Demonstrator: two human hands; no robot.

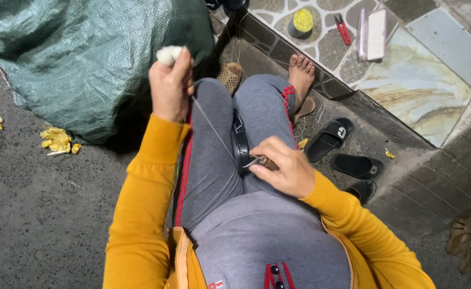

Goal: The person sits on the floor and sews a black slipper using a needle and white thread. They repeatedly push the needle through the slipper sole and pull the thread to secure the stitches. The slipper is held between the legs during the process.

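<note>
left hand (170, 88): raised by the green sack (85, 59), pinched on a small white lump (168, 53).
right hand (281, 167): closed on a brownish piece, low at the lap.
thread (212, 126): thin, pale, kept taut between both hands by the spacing.
sandals (342, 152): black, on the floor, right.

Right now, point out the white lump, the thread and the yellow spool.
white lump (169, 54), head view, its top above the left hand's fingers
thread (213, 126), head view, mid-span between hands
yellow spool (302, 22), head view, its top
</note>
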